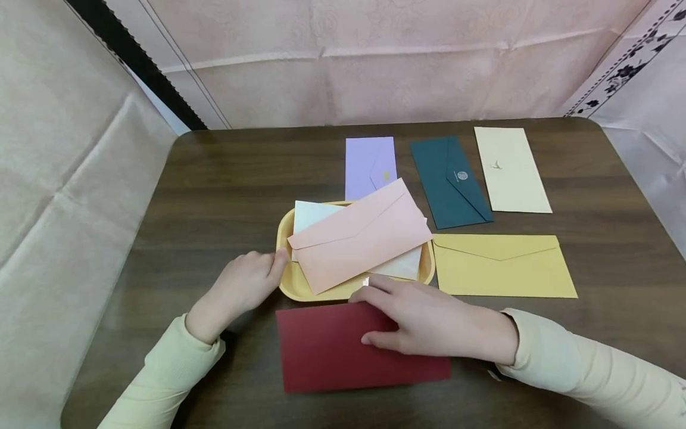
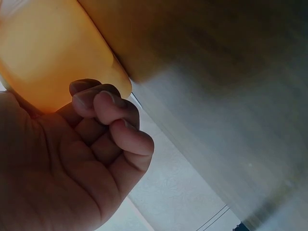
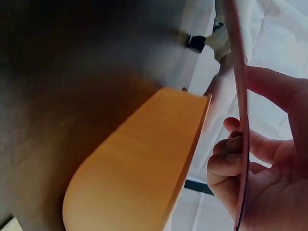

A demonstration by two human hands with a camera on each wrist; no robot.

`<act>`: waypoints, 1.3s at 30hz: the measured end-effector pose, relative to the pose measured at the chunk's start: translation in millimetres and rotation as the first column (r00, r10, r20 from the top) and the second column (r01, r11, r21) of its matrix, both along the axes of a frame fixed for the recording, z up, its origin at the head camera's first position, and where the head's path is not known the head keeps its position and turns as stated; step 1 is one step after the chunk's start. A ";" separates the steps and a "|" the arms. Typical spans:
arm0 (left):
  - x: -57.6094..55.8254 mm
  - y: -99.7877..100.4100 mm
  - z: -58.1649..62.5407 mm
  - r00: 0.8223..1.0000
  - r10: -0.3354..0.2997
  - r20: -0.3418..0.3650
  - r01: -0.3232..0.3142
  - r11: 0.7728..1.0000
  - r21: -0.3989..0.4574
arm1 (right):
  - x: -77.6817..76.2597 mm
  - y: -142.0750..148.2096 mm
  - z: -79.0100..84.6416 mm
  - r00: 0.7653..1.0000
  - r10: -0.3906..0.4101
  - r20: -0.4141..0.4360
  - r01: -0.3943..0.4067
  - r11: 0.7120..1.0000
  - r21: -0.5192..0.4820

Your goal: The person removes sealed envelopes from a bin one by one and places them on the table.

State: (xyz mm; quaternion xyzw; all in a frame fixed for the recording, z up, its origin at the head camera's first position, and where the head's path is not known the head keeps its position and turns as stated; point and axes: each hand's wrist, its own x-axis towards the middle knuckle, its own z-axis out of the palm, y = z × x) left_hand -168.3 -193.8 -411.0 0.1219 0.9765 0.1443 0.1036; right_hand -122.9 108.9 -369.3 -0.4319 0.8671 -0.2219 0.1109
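Observation:
A yellow tray (image 1: 293, 285) carries a pink envelope (image 1: 360, 235) lying slanted over pale blue ones (image 1: 313, 213). My left hand (image 1: 238, 290) holds the tray's left rim, thumb on the edge; the left wrist view shows its fingers (image 2: 132, 139) curled beside the tray wall. My right hand (image 1: 423, 319) grips a dark red envelope (image 1: 332, 351) by its upper edge, in front of the tray. In the right wrist view, that envelope (image 3: 242, 110) stands edge-on between thumb and fingers, apart from the tray (image 3: 139, 163).
Behind the tray lies a lilac envelope (image 1: 367, 164). To the right are a teal envelope (image 1: 450, 185), a cream envelope (image 1: 511, 170) and a yellow envelope (image 1: 504, 268), all on the dark wooden table (image 1: 236, 173). Light cloth (image 1: 375, 71) hangs behind the table.

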 end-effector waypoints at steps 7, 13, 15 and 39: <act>0.2 -0.7 -1.1 1.000 -0.004 -0.013 0.004 1.000 0.001 | 9.2 -3.2 -6.2 0.998 0.037 0.055 -0.037 0.999 0.002; -0.3 -1.0 -1.5 1.000 -0.005 -0.012 0.005 1.000 -0.009 | 12.6 -6.3 -12.0 0.996 0.044 0.072 -0.046 0.999 0.026; -0.2 -1.1 -1.3 1.000 -0.003 -0.008 0.003 1.000 -0.008 | 13.4 -7.0 -14.1 0.996 0.050 0.077 -0.053 0.998 0.032; 0.1 0.4 1.0 1.000 -0.001 0.003 0.001 1.000 0.004 | 17.2 -12.7 -39.5 0.996 0.076 -0.051 -0.074 0.996 0.044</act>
